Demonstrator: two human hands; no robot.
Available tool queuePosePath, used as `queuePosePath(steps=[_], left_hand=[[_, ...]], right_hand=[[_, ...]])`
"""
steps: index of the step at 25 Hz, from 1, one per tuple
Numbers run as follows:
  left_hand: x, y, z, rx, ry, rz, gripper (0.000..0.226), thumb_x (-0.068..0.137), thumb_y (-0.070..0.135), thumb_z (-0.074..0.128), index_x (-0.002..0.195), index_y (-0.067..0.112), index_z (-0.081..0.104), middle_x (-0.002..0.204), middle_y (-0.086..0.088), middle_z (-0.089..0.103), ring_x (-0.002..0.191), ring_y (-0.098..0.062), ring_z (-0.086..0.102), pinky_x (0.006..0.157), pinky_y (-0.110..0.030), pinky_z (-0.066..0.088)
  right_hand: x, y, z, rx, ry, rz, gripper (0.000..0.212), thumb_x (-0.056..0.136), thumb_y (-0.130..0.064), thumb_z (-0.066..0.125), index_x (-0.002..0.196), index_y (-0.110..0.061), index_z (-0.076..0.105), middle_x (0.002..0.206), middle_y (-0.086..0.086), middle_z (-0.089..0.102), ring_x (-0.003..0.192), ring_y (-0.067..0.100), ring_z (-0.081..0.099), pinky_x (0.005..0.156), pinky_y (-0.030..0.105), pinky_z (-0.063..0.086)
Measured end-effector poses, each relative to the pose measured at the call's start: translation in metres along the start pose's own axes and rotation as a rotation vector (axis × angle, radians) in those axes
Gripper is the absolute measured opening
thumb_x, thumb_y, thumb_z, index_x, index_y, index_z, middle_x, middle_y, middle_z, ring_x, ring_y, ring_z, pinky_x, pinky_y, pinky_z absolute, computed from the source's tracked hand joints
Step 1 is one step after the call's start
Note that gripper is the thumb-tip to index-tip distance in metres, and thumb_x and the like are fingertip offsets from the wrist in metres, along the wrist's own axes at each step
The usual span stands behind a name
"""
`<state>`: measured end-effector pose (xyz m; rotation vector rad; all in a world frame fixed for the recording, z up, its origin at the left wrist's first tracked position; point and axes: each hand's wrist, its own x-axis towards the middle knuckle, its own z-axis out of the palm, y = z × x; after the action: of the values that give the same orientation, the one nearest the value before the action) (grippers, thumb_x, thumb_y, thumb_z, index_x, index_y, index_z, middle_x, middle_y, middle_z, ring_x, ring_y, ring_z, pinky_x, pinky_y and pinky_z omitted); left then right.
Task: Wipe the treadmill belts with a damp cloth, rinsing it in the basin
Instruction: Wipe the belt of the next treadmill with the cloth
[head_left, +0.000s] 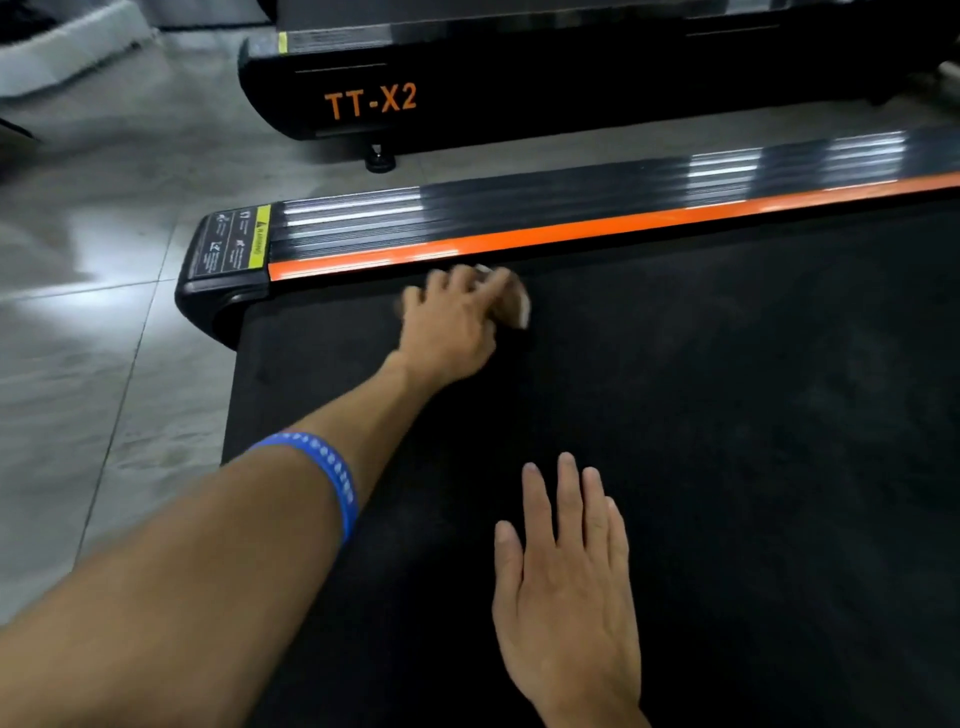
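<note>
Nearest, the right hand (566, 587) is laid flat, fingers straight, on the black treadmill belt (727, 415). Farther, a pale cloth (517, 304) is clutched by the left hand (449, 325) near the belt's far edge, beside the orange strip (571, 234).

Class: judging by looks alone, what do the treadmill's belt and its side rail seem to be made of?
Matte black treadmill belt: probably textured rubber, dull and glare-free. Ribbed dark side rail with orange strip: likely glossy plastic or coated metal, since bright reflections streak it; which one is unclear.
</note>
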<state>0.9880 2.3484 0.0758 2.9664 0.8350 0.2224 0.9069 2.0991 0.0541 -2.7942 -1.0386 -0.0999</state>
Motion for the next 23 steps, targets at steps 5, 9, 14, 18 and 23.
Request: queuePosePath(steps=[5,9,14,18,23], left_hand=[[0.000,0.015,0.000,0.013,0.034,0.085,0.058,0.089,0.034,0.050,0.145,0.037,0.035,0.139,-0.009,0.037,0.116,-0.034,0.039,0.090,-0.048,0.035],[-0.002,-0.026,-0.009,-0.006,0.032,0.164,0.060,0.089,0.028,0.052,0.146,0.040,0.036,0.136,-0.006,0.042,0.118,-0.032,0.041,0.091,-0.046,0.036],[-0.013,-0.075,-0.015,0.062,0.014,-0.221,0.053,0.094,0.034,0.050,0.145,0.038,0.037,0.137,-0.011,0.041,0.119,-0.038,0.039,0.095,-0.051,0.036],[-0.025,-0.015,-0.010,0.013,0.009,0.272,0.058,0.091,0.032,0.051,0.146,0.038,0.036,0.136,-0.005,0.040,0.114,-0.031,0.042,0.091,-0.047,0.039],[-0.025,-0.111,-0.021,0.041,-0.004,-0.153,0.054,0.094,0.029,0.051,0.145,0.040,0.036,0.139,-0.009,0.042,0.122,-0.038,0.040,0.096,-0.053,0.037]], right_hand=[[0.003,-0.001,0.002,0.015,-0.013,0.009,0.059,0.103,-0.046,0.016,0.144,-0.014,0.044,0.152,0.015,0.038,0.142,0.032,0.035,0.111,0.047,0.023],[0.001,0.001,0.000,0.009,-0.003,-0.012,0.058,0.101,-0.045,0.022,0.145,-0.013,0.044,0.153,0.016,0.037,0.142,0.033,0.033,0.111,0.047,0.023],[-0.001,0.002,0.000,-0.011,-0.032,-0.025,0.059,0.102,-0.047,0.021,0.148,-0.013,0.038,0.155,0.017,0.032,0.145,0.034,0.028,0.113,0.050,0.021],[0.000,0.001,-0.001,-0.014,-0.029,-0.021,0.060,0.100,-0.047,0.023,0.147,-0.013,0.041,0.153,0.017,0.036,0.143,0.034,0.032,0.112,0.050,0.022],[-0.002,0.001,0.003,-0.021,-0.032,-0.028,0.060,0.103,-0.048,0.017,0.149,-0.014,0.035,0.156,0.015,0.030,0.146,0.033,0.025,0.114,0.048,0.019]])
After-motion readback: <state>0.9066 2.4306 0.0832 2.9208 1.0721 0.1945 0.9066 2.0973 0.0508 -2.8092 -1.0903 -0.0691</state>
